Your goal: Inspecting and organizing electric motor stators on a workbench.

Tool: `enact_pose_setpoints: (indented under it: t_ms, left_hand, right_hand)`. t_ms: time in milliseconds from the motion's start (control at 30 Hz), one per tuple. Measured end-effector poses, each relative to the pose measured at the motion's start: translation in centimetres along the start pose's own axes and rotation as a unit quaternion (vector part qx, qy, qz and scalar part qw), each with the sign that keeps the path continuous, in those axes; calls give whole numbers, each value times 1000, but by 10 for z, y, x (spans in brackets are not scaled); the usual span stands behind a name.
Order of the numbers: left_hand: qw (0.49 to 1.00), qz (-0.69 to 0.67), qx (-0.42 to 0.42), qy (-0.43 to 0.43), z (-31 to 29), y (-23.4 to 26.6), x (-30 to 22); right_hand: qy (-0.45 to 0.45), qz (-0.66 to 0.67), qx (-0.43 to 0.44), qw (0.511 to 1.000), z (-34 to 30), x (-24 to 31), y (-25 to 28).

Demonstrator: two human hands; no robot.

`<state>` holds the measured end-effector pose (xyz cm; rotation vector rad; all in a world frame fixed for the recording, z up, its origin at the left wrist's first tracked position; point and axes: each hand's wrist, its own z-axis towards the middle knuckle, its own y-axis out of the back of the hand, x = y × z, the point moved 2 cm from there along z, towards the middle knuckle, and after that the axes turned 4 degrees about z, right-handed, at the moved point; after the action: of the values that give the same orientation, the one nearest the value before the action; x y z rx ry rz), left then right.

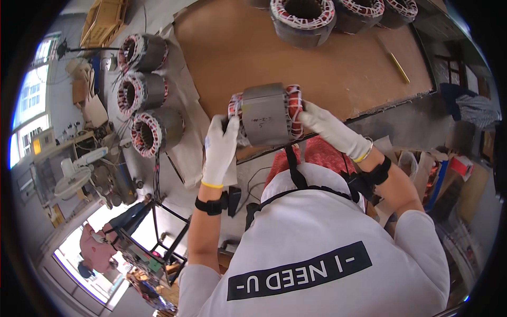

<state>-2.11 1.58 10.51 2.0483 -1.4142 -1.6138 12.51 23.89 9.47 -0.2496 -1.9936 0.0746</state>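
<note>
A grey motor stator [259, 117] lies on its side between my two white-gloved hands, above the near edge of the brown-topped table. Red and white laced windings show at both of its ends, and dark handwriting marks its casing. My left hand [221, 141] grips its left end, fingers closed round the rim. At the right end, my right hand [323, 127] holds the red winding ring [295, 112] with its fingers; part of the fingertips is hidden behind it. Whether the stator touches the table I cannot tell.
Several stators stand at the far side of the brown tabletop [222, 47], one of them a large stator [303, 24]. A yellow stick [398, 67] lies at the right. Three more stators [158, 129] line the left. Another person [97, 245] is at lower left, beyond a black metal frame [158, 232].
</note>
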Motion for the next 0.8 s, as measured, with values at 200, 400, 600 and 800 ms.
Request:
enact_pose_setpoints:
  t_ms: [200,400,600,800]
  left_hand:
    - [995,-95,31,27,-28,-31,37]
    - [966,-165,57,189,-57,-36,32]
    - [897,-388,84,195,-12,-27,3]
    - [916,-324,22,236,24,-3,16]
  right_hand:
    - [139,-196,-24,970,13,-61,8]
    - [120,-224,-30,967,26,-39,19]
    - [163,-151,31,975,38,-56,24]
    - [240,-237,73,938,77,-55,38]
